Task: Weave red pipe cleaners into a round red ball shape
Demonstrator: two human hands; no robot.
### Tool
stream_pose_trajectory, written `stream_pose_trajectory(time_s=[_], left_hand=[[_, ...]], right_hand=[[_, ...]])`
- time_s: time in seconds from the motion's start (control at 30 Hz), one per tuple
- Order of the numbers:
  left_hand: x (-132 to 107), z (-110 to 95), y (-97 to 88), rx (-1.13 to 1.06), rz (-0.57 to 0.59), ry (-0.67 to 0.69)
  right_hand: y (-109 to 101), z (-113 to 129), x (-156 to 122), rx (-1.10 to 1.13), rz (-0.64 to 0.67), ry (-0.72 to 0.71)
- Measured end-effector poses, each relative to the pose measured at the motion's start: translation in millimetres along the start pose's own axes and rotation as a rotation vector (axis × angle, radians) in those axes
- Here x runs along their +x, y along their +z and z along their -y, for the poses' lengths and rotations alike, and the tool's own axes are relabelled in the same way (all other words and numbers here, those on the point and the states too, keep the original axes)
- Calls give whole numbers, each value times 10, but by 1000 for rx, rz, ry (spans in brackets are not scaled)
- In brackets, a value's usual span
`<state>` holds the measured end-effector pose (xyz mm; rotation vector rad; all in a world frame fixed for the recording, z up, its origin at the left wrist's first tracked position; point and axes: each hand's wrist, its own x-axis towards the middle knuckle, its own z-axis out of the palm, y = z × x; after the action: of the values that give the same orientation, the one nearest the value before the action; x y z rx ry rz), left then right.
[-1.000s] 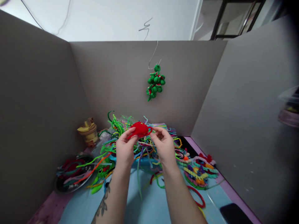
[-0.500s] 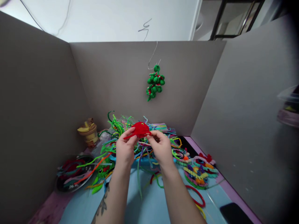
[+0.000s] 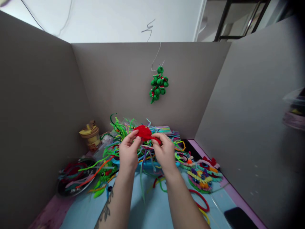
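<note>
A rounded red fuzzy pipe-cleaner piece (image 3: 143, 132) is held up between both hands, above the pile of pipe cleaners (image 3: 145, 156). My left hand (image 3: 128, 151) pinches its left side between thumb and fingertips. My right hand (image 3: 164, 152) is closed on its right edge, where a short red strand runs between the thumb and fingers. The fingers hide part of the piece's lower edge. Behind the hands, the pile of many-coloured stems spills over a blue tray (image 3: 147, 165).
A green pipe-cleaner ornament (image 3: 159, 84) hangs from a wire hook on the grey partition (image 3: 114, 79). To the left are a metal bowl (image 3: 69, 190) and a brown pot (image 3: 91, 138). Colourful finished pieces (image 3: 201, 179) and a black phone-like slab (image 3: 239, 218) lie to the right.
The red strand that stuck out leftward past my left fingers no longer shows there. A red strand now shows at my right fingers. Both hands have barely shifted.
</note>
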<state>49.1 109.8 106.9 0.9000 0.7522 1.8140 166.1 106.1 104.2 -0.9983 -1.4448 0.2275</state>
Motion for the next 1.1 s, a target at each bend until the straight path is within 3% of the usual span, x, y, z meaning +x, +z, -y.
stream_pose_trajectory(time_s=[0.13, 0.43, 0.57, 0.77, 0.97, 1.1], left_hand=[[-6, -11, 41, -120, -8, -98], [-1, -21, 30, -163, -30, -105], [5, -1, 40, -134, -50, -73], [30, 18, 39, -102, -116, -65], [34, 88, 29, -74, -143, 43], [12, 117, 35, -5, -118, 103]], right_hand=[[16, -35, 1, -35, -23, -20], [-9, 1, -8, -112, 116, -62], [-5, 20, -15, -105, 147, -81], [49, 14, -8, -69, 91, -34], [63, 84, -34, 13, 180, -135], [98, 158, -74, 97, 140, -162]])
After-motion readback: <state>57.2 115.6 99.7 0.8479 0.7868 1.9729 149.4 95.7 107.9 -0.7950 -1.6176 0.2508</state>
